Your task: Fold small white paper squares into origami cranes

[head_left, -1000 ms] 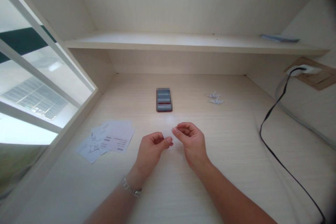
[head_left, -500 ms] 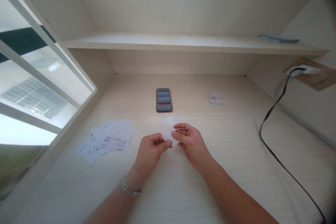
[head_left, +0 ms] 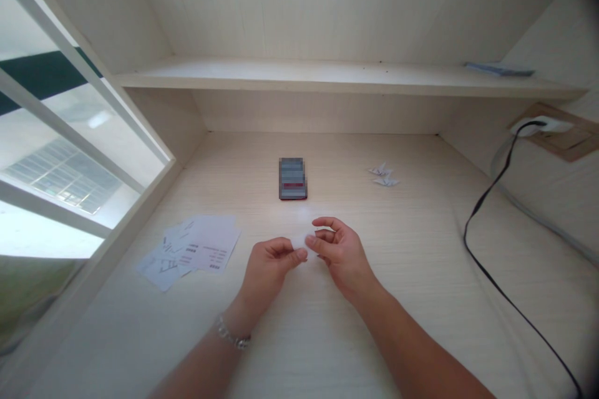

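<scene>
Left hand (head_left: 269, 265) and right hand (head_left: 340, 252) both pinch a small white paper piece (head_left: 298, 241) between their fingertips, low over the desk (head_left: 299, 336). The right forefinger has lifted slightly since before. Printed slips (head_left: 199, 249) lie left of the pinch, with a phone (head_left: 292, 179) beyond it.

A small white piece of thin paper (head_left: 298, 241) is being held between the two hands. The left hand (head_left: 269, 267) is pinching its left edge with thumb and forefinger, and the right hand (head_left: 339, 250) is pinching its right edge the same way. The paper is lying roughly flat, low over the pale wooden desk top (head_left: 421, 249), near the middle of the surface. Bright light is washing it out against the desk, so its exact outline, any folds, and whether it is touching the wood cannot be told.
</scene>
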A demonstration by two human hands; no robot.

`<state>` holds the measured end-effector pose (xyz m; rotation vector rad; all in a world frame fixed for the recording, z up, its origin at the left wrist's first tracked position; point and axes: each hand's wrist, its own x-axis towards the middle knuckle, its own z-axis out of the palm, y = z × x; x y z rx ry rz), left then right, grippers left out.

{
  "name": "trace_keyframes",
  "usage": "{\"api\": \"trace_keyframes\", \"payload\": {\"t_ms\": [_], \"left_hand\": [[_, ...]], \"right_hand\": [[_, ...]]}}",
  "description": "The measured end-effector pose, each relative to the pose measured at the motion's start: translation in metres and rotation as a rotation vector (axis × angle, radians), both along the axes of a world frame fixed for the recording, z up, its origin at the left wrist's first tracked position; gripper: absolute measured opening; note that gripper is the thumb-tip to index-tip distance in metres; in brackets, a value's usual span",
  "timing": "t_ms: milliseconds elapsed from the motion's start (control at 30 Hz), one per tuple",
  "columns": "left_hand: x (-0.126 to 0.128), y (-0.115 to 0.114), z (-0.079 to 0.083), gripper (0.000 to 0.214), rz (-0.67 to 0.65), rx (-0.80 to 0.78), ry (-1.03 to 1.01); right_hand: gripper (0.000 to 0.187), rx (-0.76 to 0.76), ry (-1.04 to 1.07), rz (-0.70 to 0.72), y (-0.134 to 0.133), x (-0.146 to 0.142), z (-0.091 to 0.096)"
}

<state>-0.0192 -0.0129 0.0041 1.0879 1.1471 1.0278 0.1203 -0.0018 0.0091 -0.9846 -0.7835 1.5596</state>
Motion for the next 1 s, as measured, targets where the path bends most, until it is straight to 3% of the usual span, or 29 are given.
{"api": "trace_keyframes", "payload": {"t_ms": [133,333,467,667,833,1000], "left_hand": [[0.0012,0.0003,0.0007,0.02,0.004,-0.03,-0.1],[-0.001,0.0012,-0.0004,0.02,0.066,0.022,-0.073],[-0.0034,0.0009,-0.0017,0.02,0.005,0.01,-0.174],[-0.0056,0.0033,-0.0021,0.018,0.04,0.034,-0.058],[-0.0038,0.0041,0.0021,0.024,0.098,-0.012,-0.238],[-0.0024,0.0039,0.002,0.027,0.052,-0.046,-0.057]], "right_hand": [[0.037,-0.01,0.019,-0.027,0.0008,0.0014,-0.0017],[0.037,-0.03,-0.017,-0.041,0.0007,0.0015,-0.0015],[0.037,-0.049,0.007,-0.014,-0.0001,0.0033,-0.0007],[0.035,-0.057,-0.048,-0.005,0.0022,0.0059,-0.0006],[0.035,-0.059,-0.042,-0.029,0.0046,0.0094,-0.0001],[0.034,-0.025,-0.154,0.013,0.003,0.0088,-0.0026]]}}
